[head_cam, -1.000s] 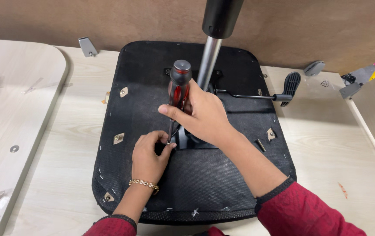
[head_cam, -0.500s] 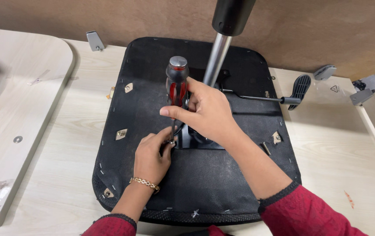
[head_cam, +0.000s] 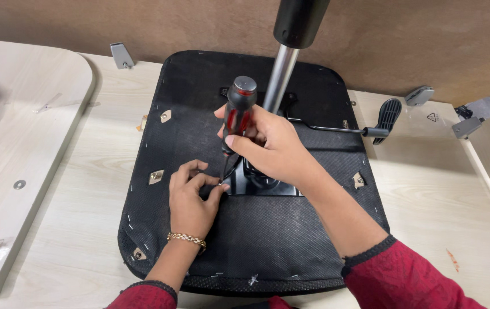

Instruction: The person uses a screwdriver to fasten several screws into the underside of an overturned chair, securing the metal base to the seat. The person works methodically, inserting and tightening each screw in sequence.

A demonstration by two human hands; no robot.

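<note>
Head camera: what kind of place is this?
Probably a furniture assembly workshop: an upturned chair seat lies on a pale worktable, and the right hand holds a screwdriver to its metal plate.

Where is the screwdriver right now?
In the head view, centre frame: the screwdriver stands upright in the right hand, tip by the left hand fingertips, beside the chrome column.

Right hand (head_cam: pixel 271 146): fist closed round an upright handle, knuckles toward the camera, thumb across the front. Forearm runs in from lower right, red sleeve pushed back from the wrist. Left hand (head_cam: pixel 190 197): palm down, fingers (head_cam: pixel 190 169) curled, thumb and forefinger pinched together at the tip (what they pinch is too small to tell). Gold bracelet on the left wrist.
</note>
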